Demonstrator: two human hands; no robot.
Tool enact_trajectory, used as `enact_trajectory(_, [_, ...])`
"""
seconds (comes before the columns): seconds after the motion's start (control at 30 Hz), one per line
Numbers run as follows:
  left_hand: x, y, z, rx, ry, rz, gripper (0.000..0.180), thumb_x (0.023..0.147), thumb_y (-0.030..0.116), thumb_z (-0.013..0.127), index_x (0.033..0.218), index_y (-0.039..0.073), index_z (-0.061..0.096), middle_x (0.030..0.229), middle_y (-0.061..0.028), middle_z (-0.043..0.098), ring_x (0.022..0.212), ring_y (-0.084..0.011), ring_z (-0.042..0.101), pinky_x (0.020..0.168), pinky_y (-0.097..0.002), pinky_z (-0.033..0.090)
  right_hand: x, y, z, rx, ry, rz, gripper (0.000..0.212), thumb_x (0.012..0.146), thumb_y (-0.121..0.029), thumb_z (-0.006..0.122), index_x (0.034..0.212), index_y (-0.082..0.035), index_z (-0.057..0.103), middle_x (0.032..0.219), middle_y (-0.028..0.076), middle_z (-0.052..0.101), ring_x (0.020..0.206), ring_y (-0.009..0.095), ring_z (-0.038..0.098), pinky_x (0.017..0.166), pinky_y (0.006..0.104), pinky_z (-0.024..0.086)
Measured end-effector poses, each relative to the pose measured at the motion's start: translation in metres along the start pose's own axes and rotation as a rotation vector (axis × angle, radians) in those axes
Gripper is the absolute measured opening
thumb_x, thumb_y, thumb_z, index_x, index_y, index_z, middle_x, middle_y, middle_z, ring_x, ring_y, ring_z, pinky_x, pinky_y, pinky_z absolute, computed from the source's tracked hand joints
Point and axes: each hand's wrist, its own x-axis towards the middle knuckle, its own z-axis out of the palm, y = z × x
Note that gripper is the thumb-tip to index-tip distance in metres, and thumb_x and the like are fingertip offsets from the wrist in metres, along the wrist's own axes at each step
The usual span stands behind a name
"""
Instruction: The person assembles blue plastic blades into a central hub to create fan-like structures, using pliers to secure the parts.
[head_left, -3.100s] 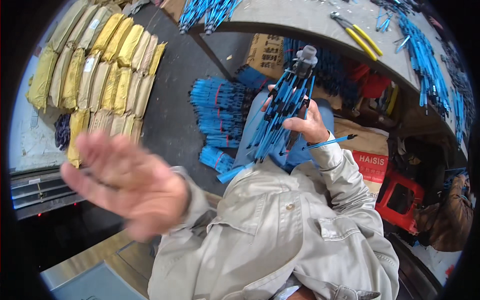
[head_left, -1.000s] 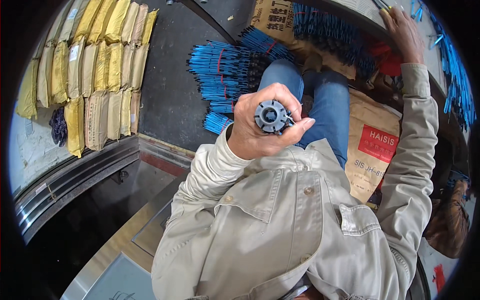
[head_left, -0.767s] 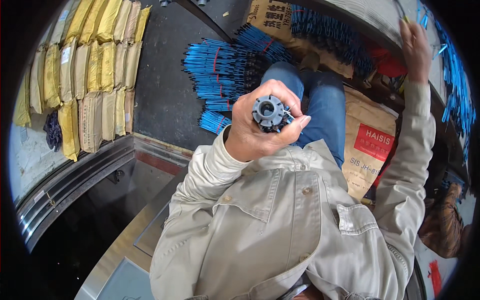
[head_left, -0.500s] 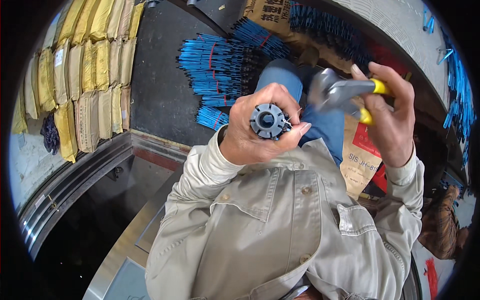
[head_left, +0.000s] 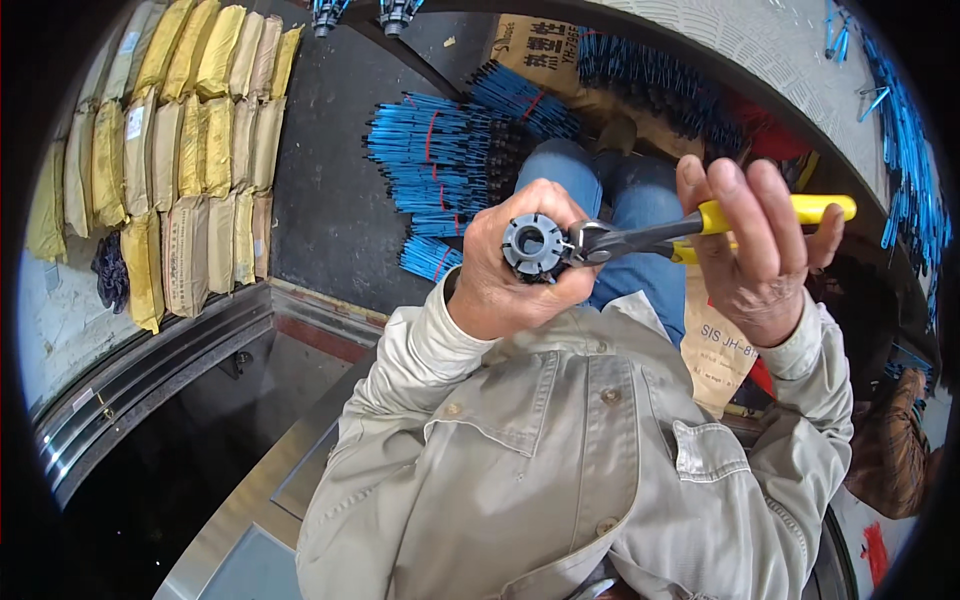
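Note:
My left hand (head_left: 525, 245) is wrapped around a dark grey, round plastic hub (head_left: 533, 248), its slotted end with a central hole facing up. A pair of pincers (head_left: 640, 238) with yellow handle grips is in my right hand (head_left: 755, 240), the fingers around the handles. The pincer jaws touch the right side of the hub, beside my left thumb. Whatever lies between the jaws is too small to make out.
Bundles of blue rods (head_left: 435, 165) tied with red bands lie beyond my knees. Yellow and tan paper packages (head_left: 180, 150) are stacked at the left. A curved grey textured surface (head_left: 790, 70) edges the right, with more blue rods (head_left: 910, 190). Another person's sleeve (head_left: 890, 450) shows at the right.
The pincers have moved left from a spot apart from the hub and now meet its right side, where a thin wire end stuck out. My left hand still holds the hub.

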Motion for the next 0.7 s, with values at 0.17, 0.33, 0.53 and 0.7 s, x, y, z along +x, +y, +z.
enact_trajectory(0.17, [-0.005,0.005,0.003,0.113,0.059,0.033,0.024,0.059,-0.004,0.066,0.078,0.003,0.053,0.074,-0.0049,0.058,0.064,-0.0116,0.057,0.060,-0.0230,0.044,0.000,-0.015,-0.027,-0.034,-0.200,0.138,0.022,0.080,-0.027,0.066,0.101,-0.021,0.062,0.112,-0.009,0.048,0.107,0.006,0.048,0.104,0.0410,0.027])
enact_trajectory(0.33, [-0.011,0.005,0.007,0.163,0.061,0.097,0.026,0.059,-0.006,0.066,0.080,0.003,0.055,0.077,-0.0057,0.060,0.067,-0.0112,0.058,0.062,-0.0227,0.045,0.011,0.011,-0.049,0.431,-0.440,0.058,0.033,0.078,-0.024,0.068,0.101,-0.004,0.054,0.098,0.009,0.058,0.081,0.025,0.059,0.076,0.0379,0.046])
enact_trajectory(0.53, [-0.024,0.017,0.008,0.198,-0.033,0.058,0.038,0.057,0.007,0.082,0.086,0.003,0.058,0.080,-0.0055,0.062,0.071,-0.0119,0.060,0.064,-0.0232,0.046,0.032,0.053,-0.058,1.418,-1.298,0.103,0.039,0.079,-0.037,0.066,0.086,0.000,0.053,0.079,0.015,0.061,0.062,0.027,0.059,0.059,0.0336,0.050])
enact_trajectory(0.7, [-0.011,0.031,0.007,0.130,-0.308,0.113,0.051,0.054,0.024,0.086,0.094,0.003,0.062,0.085,-0.0062,0.063,0.074,-0.0128,0.060,0.067,-0.0229,0.046,0.012,0.040,-0.069,1.659,-1.239,0.350,0.038,0.082,-0.033,0.064,0.094,0.001,0.051,0.073,0.013,0.060,0.057,0.023,0.059,0.054,0.0307,0.049])
